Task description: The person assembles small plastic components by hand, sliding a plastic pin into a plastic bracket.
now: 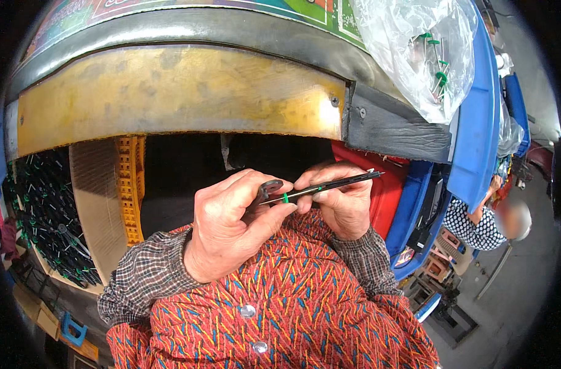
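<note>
Black and slender, a tool [348,181] with a green ring [285,198] sits just off the table's [182,92] near edge, pinched by the fingers of both the left hand [225,215] and the right hand [345,200]. Clear plastic bag [403,74] with green-topped pins lies by the table's right corner; a cardboard box [96,197] of black-and-green pieces stands below the near edge's left end.
</note>
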`<action>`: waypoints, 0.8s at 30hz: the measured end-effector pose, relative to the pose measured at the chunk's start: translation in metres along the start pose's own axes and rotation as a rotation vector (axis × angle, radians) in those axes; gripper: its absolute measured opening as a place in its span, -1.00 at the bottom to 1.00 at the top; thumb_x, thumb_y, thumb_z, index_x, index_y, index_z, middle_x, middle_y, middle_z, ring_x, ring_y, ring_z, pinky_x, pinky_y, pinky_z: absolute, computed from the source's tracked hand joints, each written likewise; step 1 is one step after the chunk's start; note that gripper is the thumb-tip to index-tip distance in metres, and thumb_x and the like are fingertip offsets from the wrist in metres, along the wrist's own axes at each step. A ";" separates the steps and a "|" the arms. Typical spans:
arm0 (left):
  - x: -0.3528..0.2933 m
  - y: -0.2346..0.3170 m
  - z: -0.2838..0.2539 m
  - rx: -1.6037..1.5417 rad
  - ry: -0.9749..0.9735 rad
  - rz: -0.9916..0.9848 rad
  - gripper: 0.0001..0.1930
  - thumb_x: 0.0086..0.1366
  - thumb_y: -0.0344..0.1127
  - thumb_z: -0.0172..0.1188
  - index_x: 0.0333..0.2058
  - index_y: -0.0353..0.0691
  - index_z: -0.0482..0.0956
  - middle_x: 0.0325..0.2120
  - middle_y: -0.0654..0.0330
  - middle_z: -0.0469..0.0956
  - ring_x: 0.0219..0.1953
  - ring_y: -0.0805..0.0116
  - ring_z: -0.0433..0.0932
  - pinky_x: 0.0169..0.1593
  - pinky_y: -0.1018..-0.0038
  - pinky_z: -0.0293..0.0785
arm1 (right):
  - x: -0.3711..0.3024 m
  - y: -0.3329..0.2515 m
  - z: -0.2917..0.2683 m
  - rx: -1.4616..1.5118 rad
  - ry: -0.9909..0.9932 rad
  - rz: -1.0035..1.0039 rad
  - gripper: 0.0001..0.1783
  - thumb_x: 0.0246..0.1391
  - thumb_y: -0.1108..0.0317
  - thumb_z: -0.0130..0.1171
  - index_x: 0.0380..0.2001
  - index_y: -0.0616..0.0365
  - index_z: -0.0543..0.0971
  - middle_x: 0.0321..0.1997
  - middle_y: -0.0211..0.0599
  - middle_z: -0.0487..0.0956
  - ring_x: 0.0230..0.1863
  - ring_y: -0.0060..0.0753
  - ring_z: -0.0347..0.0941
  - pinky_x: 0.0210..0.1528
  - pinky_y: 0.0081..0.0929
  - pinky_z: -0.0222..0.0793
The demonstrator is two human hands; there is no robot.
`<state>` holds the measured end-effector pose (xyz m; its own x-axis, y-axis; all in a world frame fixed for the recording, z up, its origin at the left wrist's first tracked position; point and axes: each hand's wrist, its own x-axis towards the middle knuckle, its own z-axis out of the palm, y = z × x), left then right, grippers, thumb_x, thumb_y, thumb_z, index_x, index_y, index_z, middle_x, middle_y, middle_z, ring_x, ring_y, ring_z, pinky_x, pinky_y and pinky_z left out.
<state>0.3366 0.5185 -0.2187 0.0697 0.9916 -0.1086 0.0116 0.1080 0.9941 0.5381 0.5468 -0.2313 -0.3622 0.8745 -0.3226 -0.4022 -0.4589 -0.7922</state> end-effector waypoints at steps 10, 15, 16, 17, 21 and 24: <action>-0.002 0.002 -0.002 0.024 0.002 0.019 -0.80 0.06 -0.50 0.35 -0.30 -0.36 0.59 -0.54 0.27 0.52 -0.55 0.62 0.45 -0.47 0.66 0.35 | -0.001 -0.004 0.004 -0.160 -0.046 -0.107 -0.85 -0.02 0.70 0.15 -0.31 0.49 0.55 -0.20 0.18 0.57 -0.36 -0.18 0.60 -0.30 -0.35 0.59; -0.004 0.004 -0.003 0.048 -0.008 0.047 -0.79 0.04 -0.50 0.35 -0.30 -0.36 0.59 -0.55 0.24 0.52 -0.55 0.60 0.47 -0.48 0.65 0.37 | -0.004 -0.009 0.007 -0.316 -0.057 -0.156 -0.85 -0.04 0.71 0.18 -0.32 0.46 0.56 -0.21 0.12 0.58 -0.35 -0.23 0.61 -0.29 -0.41 0.59; -0.004 0.004 -0.003 0.055 -0.006 0.073 -0.79 0.03 -0.51 0.36 -0.31 -0.36 0.59 -0.54 0.23 0.53 -0.55 0.59 0.48 -0.47 0.64 0.37 | -0.004 -0.011 0.008 -0.396 -0.063 -0.172 -0.84 -0.05 0.71 0.19 -0.32 0.46 0.57 -0.22 0.10 0.58 -0.35 -0.25 0.61 -0.29 -0.44 0.59; -0.004 0.004 -0.004 0.062 -0.003 0.099 -0.79 0.02 -0.51 0.36 -0.31 -0.36 0.59 -0.54 0.22 0.53 -0.55 0.57 0.49 -0.47 0.64 0.38 | -0.004 -0.012 0.009 -0.397 -0.066 -0.176 -0.84 -0.05 0.71 0.19 -0.32 0.46 0.57 -0.22 0.10 0.58 -0.35 -0.25 0.61 -0.29 -0.44 0.59; -0.005 0.006 -0.007 0.089 -0.026 0.136 -0.78 0.01 -0.51 0.36 -0.32 -0.35 0.59 -0.51 0.18 0.56 -0.54 0.53 0.51 -0.46 0.62 0.40 | -0.005 -0.016 0.013 -0.528 -0.078 -0.208 -0.84 -0.07 0.72 0.20 -0.33 0.43 0.59 -0.24 0.01 0.60 -0.35 -0.31 0.62 -0.32 -0.49 0.59; -0.007 0.005 -0.008 0.083 -0.029 0.170 -0.77 0.00 -0.51 0.36 -0.31 -0.35 0.59 -0.49 0.15 0.57 -0.52 0.46 0.53 -0.45 0.59 0.42 | -0.007 -0.018 0.016 -0.572 -0.086 -0.193 -0.84 -0.06 0.71 0.20 -0.33 0.42 0.59 -0.25 -0.02 0.61 -0.35 -0.34 0.62 -0.32 -0.52 0.59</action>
<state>0.3280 0.5130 -0.2133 0.1063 0.9925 0.0596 0.0793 -0.0682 0.9945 0.5348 0.5468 -0.2065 -0.4040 0.9066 -0.1217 0.0391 -0.1158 -0.9925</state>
